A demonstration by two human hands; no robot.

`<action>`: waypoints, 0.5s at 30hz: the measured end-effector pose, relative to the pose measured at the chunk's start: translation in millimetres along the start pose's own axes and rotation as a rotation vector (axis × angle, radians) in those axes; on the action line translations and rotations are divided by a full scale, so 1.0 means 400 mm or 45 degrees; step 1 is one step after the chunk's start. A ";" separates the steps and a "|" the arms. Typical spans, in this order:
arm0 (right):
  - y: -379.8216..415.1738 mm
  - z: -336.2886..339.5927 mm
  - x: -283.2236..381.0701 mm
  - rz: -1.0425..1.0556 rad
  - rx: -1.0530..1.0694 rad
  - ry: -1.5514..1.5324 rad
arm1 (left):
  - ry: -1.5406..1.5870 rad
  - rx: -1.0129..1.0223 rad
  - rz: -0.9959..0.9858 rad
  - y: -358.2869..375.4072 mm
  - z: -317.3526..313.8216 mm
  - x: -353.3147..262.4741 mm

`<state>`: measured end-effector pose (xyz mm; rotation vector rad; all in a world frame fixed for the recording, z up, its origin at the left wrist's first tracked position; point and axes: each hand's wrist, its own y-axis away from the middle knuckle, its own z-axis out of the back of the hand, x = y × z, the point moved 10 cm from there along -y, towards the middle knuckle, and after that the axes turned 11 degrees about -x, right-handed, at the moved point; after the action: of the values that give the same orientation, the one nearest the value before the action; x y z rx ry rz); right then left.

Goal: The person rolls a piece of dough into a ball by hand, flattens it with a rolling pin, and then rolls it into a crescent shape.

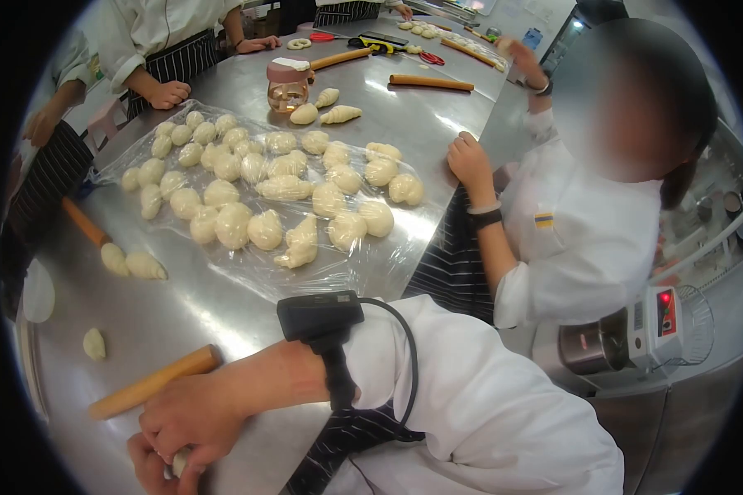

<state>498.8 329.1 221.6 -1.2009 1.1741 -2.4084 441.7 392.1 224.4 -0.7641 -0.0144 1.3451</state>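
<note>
My right hand (194, 412) reaches in from the right, a black device strapped at its wrist. Its fingers curl down onto a small piece of pale dough (179, 462), pinching it. Just below and to the left, my left hand (150, 469) is partly hidden, its fingers closed on the same dough from the other side. Behind my right hand lies a wooden rolling pin (153, 382) on the metal table (248, 330). One loose dough piece (94, 344) rests beyond the pin, to the left.
Several dough pieces (233, 225) lie under clear plastic film (256, 276) mid-table. A jar (288, 92) and another rolling pin (431, 82) stand and lie farther back. A person (586, 239) in white is at the right; others are across the table. A mixer (607, 338) is lower right.
</note>
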 end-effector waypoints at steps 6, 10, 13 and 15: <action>-0.002 0.012 0.011 0.062 -0.121 -0.017 | 0.081 -0.090 -0.049 0.010 0.020 0.013; 0.001 0.011 0.009 0.062 -0.128 -0.005 | 0.134 -0.136 -0.140 0.001 0.033 -0.011; 0.001 0.009 0.009 0.071 -0.109 0.024 | 0.141 -0.165 -0.102 -0.001 0.041 -0.010; 0.004 0.008 0.012 0.068 -0.098 0.040 | 0.180 -0.192 -0.046 0.002 0.044 -0.002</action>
<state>497.9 323.8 224.4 -1.1424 1.3024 -2.3710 433.1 399.9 237.8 -0.9806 -0.0180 1.2630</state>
